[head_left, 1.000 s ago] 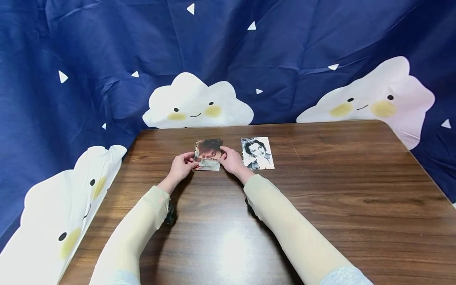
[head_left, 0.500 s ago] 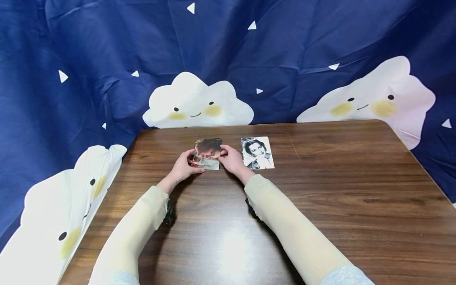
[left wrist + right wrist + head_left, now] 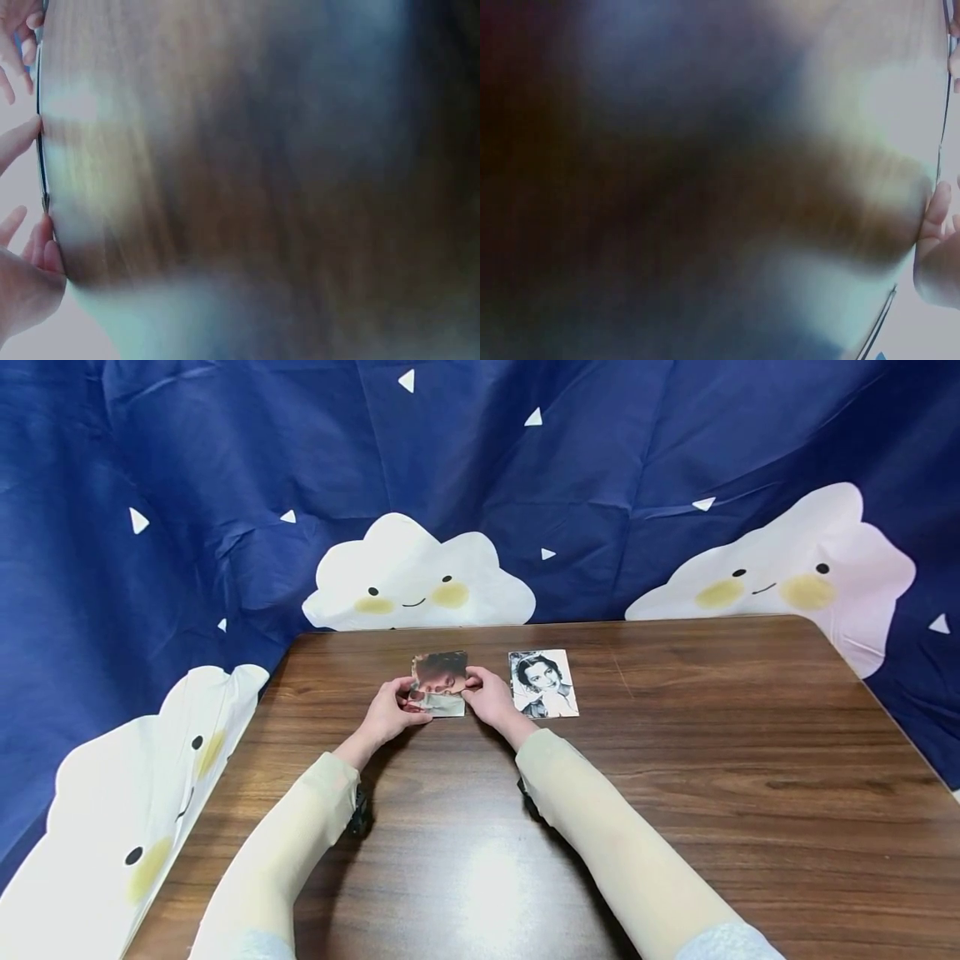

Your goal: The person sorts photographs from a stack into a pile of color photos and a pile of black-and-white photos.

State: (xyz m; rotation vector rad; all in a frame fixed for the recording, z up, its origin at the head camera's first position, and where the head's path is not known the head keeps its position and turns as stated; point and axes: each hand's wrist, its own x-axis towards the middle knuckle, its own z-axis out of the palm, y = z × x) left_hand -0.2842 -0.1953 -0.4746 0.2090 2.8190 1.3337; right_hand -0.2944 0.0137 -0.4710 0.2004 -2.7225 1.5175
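Observation:
A colour portrait picture (image 3: 438, 673) lies near the table's far edge, with a seam across its lower half and a pale grey lower section (image 3: 442, 705). My left hand (image 3: 387, 710) holds its left side, thumb along the bottom edge and fingers at the upper left. At the right side, my right hand (image 3: 489, 693) pinches the edge beside the seam. Just right of that hand lies a black-and-white portrait picture (image 3: 551, 681), untouched. In the left wrist view my left hand (image 3: 30, 285) shows at the picture's thin edge; the right wrist view shows my right hand (image 3: 939, 251) at the frame's side.
Both pictures lie flat on a brown wood-grain table (image 3: 712, 760). Behind it hangs a dark blue curtain (image 3: 577, 468) with cloud prints. A black device (image 3: 362, 814) sits under the left wrist.
My left thumb has moved from the picture's left edge to its bottom edge, the hand opening wider round the corner. The right hand stays almost still, and the black-and-white picture has not moved.

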